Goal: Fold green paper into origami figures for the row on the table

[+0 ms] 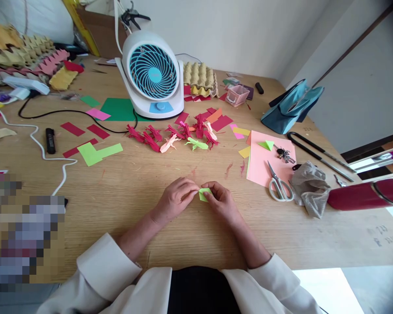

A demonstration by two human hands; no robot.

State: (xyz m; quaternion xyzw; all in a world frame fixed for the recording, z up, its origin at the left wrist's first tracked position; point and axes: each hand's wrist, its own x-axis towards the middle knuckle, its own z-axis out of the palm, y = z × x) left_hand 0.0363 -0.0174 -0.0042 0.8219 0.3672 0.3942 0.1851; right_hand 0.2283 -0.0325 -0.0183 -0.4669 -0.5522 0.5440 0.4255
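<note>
Between my two hands is a small folded piece of light green paper (203, 195), held just above the wooden table (183, 235). My right hand (221, 200) pinches it, with the thumb on its face and the fingers behind. My left hand (178, 196) is closed, thumb and forefinger pressed together at the paper's left edge. Beyond the hands lie several folded paper figures: a red one (152, 141), a pale pink one (169, 143) and a light green one (197, 144). Loose light green strips (91, 155) rest to the left.
A white fan (153, 74) stands at the back on green paper (113, 109). To the right are scissors (278, 185) on pink paper (268, 168), a grey cloth (309, 187), a red flask (363, 195) and a teal bag (283, 113). A black marker (50, 141) and cables lie left.
</note>
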